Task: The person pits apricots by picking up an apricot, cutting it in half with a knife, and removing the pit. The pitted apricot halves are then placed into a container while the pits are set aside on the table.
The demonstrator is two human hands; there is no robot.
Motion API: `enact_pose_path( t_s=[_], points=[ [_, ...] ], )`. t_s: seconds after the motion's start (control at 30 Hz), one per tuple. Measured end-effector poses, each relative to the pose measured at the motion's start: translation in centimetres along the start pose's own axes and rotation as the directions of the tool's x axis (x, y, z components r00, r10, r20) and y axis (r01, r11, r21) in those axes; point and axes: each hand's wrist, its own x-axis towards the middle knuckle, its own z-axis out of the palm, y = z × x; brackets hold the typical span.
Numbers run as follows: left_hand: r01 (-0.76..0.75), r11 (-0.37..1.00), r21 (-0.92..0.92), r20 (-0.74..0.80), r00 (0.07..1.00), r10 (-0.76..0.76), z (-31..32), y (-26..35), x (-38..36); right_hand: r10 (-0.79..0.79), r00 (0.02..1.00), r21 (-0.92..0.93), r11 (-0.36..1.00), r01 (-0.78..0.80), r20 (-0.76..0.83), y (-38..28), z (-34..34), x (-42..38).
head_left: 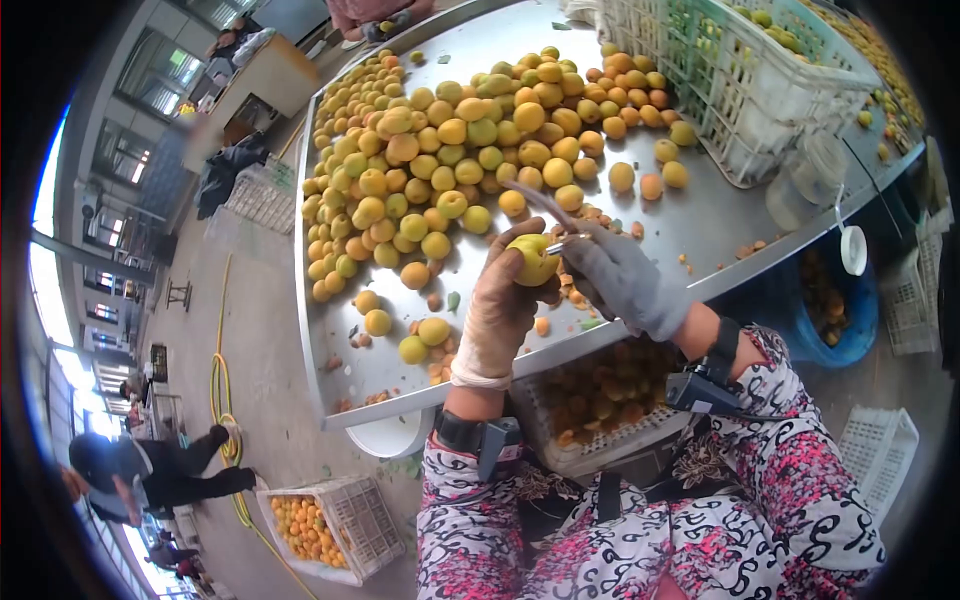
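Note:
My left hand (502,310), in a stained pale glove, is closed round a yellow-green fruit (533,260) above the near edge of the metal table (660,235). My right hand (622,275), in a grey glove, grips a tool with a curved blade (540,202), and its metal part touches the fruit's right side. Behind both hands lies a large heap of yellow and orange fruit (450,130). Small cut pieces (590,215) are scattered on the table around my hands.
A pale green crate (735,90) stands at the table's back right, beside a clear jar (810,170). Below the edge are a crate of cut fruit (575,455) and a blue tub (860,320). People stand at the far side and left.

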Motion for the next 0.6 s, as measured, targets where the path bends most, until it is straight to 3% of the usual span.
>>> enact_pose_path(
  t_s=[0.03,0.07,0.13,0.27,0.4,0.47,0.5,0.53,0.57,0.6],
  points=[
    [-0.001,1.000,0.003,-0.016,1.000,0.001,0.2,-0.1,0.1,-0.228,0.974,-0.136,0.965,0.223,-0.019,0.6,0.1,0.2],
    [-0.004,1.000,0.008,-0.033,0.999,0.005,0.4,-0.2,0.1,-0.225,0.974,-0.137,0.966,0.220,-0.027,0.6,-0.2,0.1],
    [-0.018,0.998,0.052,-0.045,0.999,0.020,0.5,-0.4,0.3,-0.090,0.996,-0.318,0.944,0.084,-0.005,-0.4,-0.3,-0.1],
    [0.006,0.990,0.141,-0.093,0.996,0.007,0.3,-0.3,-0.1,-0.062,0.998,-0.408,0.912,0.049,-0.020,0.0,-0.4,0.0],
    [0.002,0.968,0.250,-0.124,0.992,0.030,0.9,0.3,-0.8,-0.105,0.994,-0.382,0.921,0.082,-0.039,0.6,-0.3,0.1],
    [0.025,0.962,0.273,-0.129,0.992,0.011,1.3,0.1,-0.8,-0.007,1.000,-0.479,0.878,0.001,-0.012,0.4,-0.3,0.0],
    [0.038,0.949,0.312,-0.147,0.989,0.009,1.0,0.3,-0.9,-0.274,0.957,-0.776,0.581,0.244,0.096,2.1,-0.6,-0.1],
    [0.025,0.953,0.303,-0.137,0.990,0.018,0.5,-0.2,-0.8,-0.486,0.819,-0.892,0.156,0.424,0.305,4.3,-1.1,-0.1],
    [0.002,0.960,0.279,-0.173,0.984,0.049,0.0,-0.9,-0.4,-0.342,0.865,-0.842,0.274,0.465,0.367,5.4,-2.1,0.3],
    [0.009,0.947,0.321,-0.170,0.984,0.048,-0.9,-1.3,-0.2,-0.342,0.870,-0.842,0.289,0.456,0.354,6.3,-2.6,0.8]
  ],
)
